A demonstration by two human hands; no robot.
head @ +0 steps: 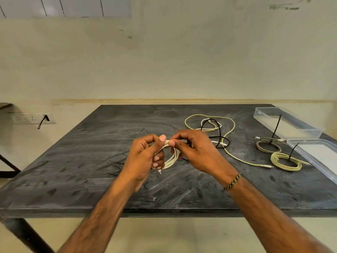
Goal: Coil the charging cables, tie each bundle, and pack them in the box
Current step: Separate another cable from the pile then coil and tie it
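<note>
Above the middle of the dark table (pixel 76 161), my left hand (pixel 145 157) grips a coiled white cable (pixel 172 158), its fingers curled through the loops and a plug end hanging below. My right hand (pixel 193 150) pinches the top of the same coil beside my left thumb. Behind my hands lie loose cables: a yellow one (pixel 231 132), a black one (pixel 219 134) and a white one (pixel 209 125), tangled together. At the right rest two tied bundles, a grey one (pixel 268 145) and a yellow one (pixel 286 161), each with a black tie sticking up.
A clear plastic box (pixel 284 123) stands at the far right, and its clear lid (pixel 317 154) lies nearer at the right edge. Loose black ties (pixel 114 168) lie on the table left of my hands. A wall socket strip (pixel 32 118) is at the left.
</note>
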